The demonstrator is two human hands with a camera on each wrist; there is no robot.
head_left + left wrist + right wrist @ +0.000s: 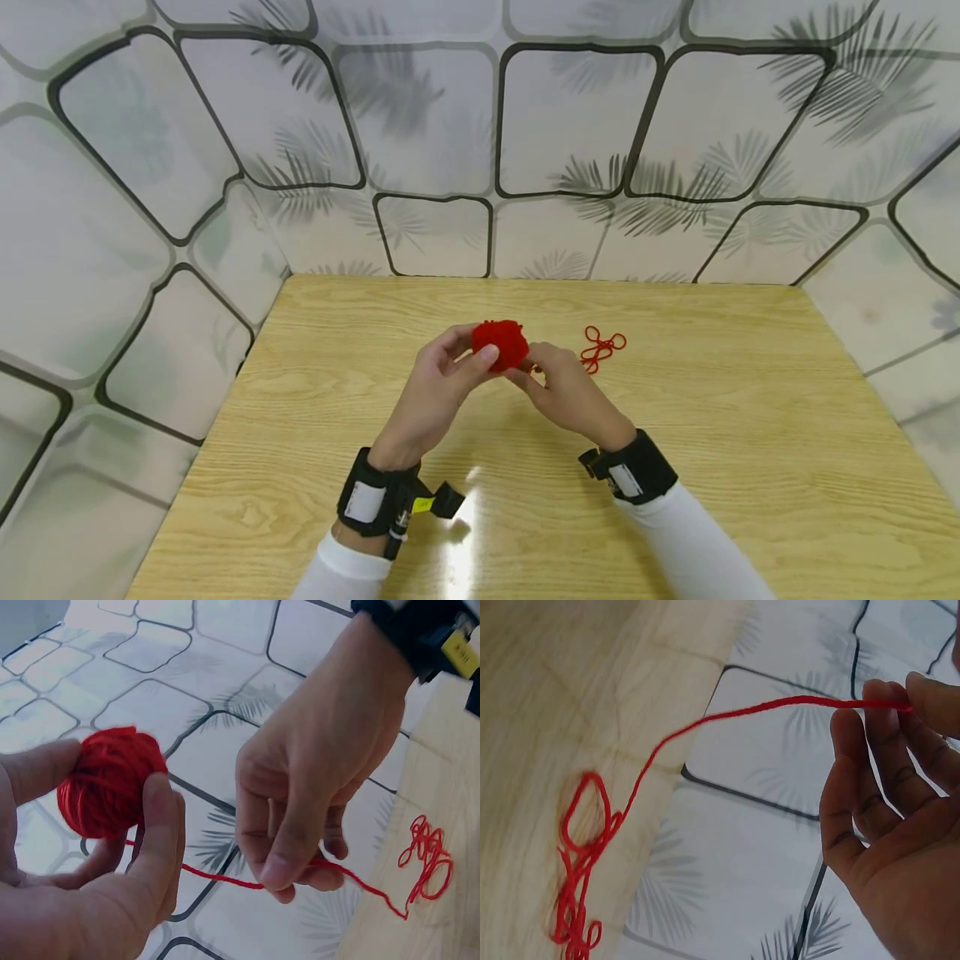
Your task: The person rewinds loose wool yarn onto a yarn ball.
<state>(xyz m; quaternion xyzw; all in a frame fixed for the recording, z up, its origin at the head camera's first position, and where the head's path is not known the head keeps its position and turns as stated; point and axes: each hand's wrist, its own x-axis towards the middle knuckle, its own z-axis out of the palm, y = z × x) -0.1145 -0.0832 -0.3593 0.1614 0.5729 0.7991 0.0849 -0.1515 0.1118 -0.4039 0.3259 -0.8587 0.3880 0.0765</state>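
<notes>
A ball of red yarn [501, 343] is held up above the wooden table by my left hand [442, 379], thumb on the near side and fingers around it. In the left wrist view the wound strands of the ball [112, 784] show between thumb and fingers. My right hand [566, 392], just right of the ball, pinches the yarn strand [225, 879] between thumb and fingers. From that pinch the strand [757, 709] runs down to a loose tangle of red yarn [600, 346] lying on the table.
The light wood table [322, 433] reaches back to a pale wall covering [435, 233] with dark outlines and leaf prints. Each wrist wears a black strap [637, 467] with a small camera. White sleeves [697, 546] cover the forearms.
</notes>
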